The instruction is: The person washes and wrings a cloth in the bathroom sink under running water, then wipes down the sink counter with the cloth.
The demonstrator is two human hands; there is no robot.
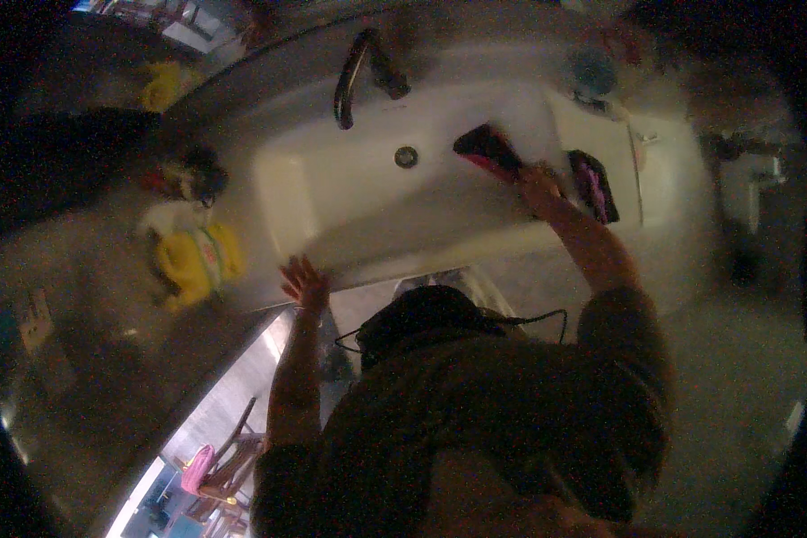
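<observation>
A wide pale sink (370,195) with a round drain (406,157) lies before me. My right hand (539,188), over the basin's right part, grips a dark, flat object with a red edge (487,149), perhaps a brush or sponge; the dim light hides its exact kind. My left hand (305,284) rests with spread fingers at the front left rim of the sink and holds nothing. A dark curved faucet (359,74) stands at the back rim. Just right of my right hand, a dark item with a pink pattern (594,187) lies on the pale surface beside the basin.
A yellow and white package (200,259) lies on the counter left of the sink, near a dark, blurred object (203,176). A bluish round item (591,72) stands at the back right. Beyond the counter at lower left is a wooden chair with a pink cloth (199,469).
</observation>
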